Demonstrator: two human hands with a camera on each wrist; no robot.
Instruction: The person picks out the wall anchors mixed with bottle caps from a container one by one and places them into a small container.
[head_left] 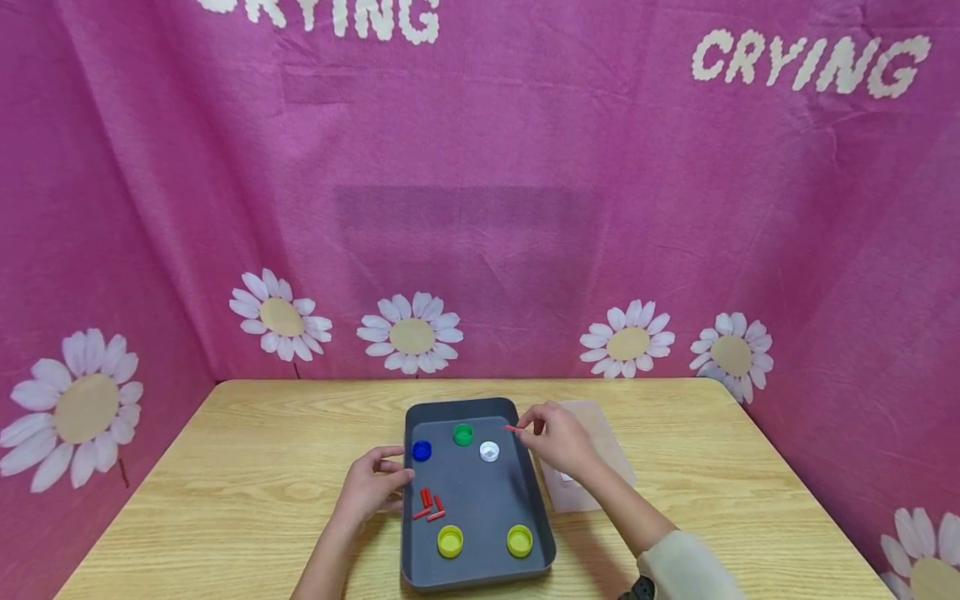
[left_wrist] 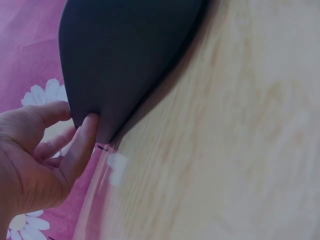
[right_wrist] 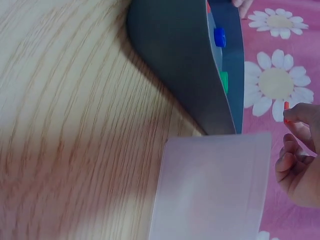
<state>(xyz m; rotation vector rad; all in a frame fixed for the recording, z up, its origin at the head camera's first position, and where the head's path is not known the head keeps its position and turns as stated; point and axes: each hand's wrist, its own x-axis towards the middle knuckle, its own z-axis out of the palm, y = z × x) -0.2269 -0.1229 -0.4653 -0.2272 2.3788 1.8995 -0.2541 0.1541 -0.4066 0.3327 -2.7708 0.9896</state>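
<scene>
A dark grey tray (head_left: 480, 492) lies on the wooden table. My left hand (head_left: 372, 482) holds its left wall, with fingertips at the rim and against the outer side. Above the tray's far right corner, my right hand (head_left: 557, 437) pinches a short red stick (head_left: 513, 428) between thumb and finger. Several similar red sticks (head_left: 437, 516) lie loose at the tray's left. Round caps stand in the tray: a blue cap (head_left: 422, 451), a green cap (head_left: 463, 434), a white cap (head_left: 489, 452) and two yellow ones, the left yellow cap (head_left: 450, 542) and the right yellow cap (head_left: 520, 541).
A translucent whitish box or sheet (right_wrist: 210, 185) lies right of the tray, partly under my right forearm. The wooden table (head_left: 285, 467) reaches back to a pink cloth (head_left: 480, 267) with white flowers, which also hangs at both sides.
</scene>
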